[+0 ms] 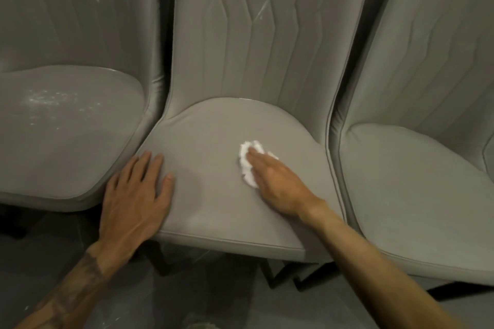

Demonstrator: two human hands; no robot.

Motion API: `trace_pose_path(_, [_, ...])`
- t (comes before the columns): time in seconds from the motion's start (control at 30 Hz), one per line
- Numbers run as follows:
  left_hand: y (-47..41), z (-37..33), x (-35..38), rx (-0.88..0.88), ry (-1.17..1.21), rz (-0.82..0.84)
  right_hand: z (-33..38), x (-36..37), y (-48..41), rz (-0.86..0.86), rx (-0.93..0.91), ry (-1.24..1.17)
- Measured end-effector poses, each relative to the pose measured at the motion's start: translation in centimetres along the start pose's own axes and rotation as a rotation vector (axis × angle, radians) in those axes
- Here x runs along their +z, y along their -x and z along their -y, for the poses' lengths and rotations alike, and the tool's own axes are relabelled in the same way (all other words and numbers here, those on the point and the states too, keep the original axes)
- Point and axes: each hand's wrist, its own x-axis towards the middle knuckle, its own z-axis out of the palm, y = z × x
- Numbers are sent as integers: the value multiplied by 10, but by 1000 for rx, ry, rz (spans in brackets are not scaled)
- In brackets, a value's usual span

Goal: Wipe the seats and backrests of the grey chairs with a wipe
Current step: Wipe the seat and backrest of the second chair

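Three grey padded chairs stand side by side. On the seat of the middle chair [213,147], my right hand [278,181] presses a crumpled white wipe [247,165] flat with straight fingers. My left hand [133,195] rests flat on the seat's front left corner, fingers spread. The middle backrest [267,35] has stitched vertical lines and a small pale streak. The left chair's seat [66,128] shows whitish specks, and its backrest carries a pale mark.
The right chair [414,168] stands close against the middle one. Dark chair legs [280,275] and a dark glossy floor [213,302] lie below the seats' front edges.
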Motion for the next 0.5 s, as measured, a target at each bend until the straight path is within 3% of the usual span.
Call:
trace_pose_path(0.13, [1,-2,-3,-3,11,10,-70,-23,39,-96,361,100])
trace_pose_path(0.23, [1,-4,-3,-3,8,-6,-74,-25,68,-191,468,67])
trace_pose_path(0.33, [2,-5,-4,-16,26,-3,-35,-16,69,-177,372,29])
trace_pose_path(0.5, [6,-6,-11,-13,41,18,67,31,55,-162,-23,-15])
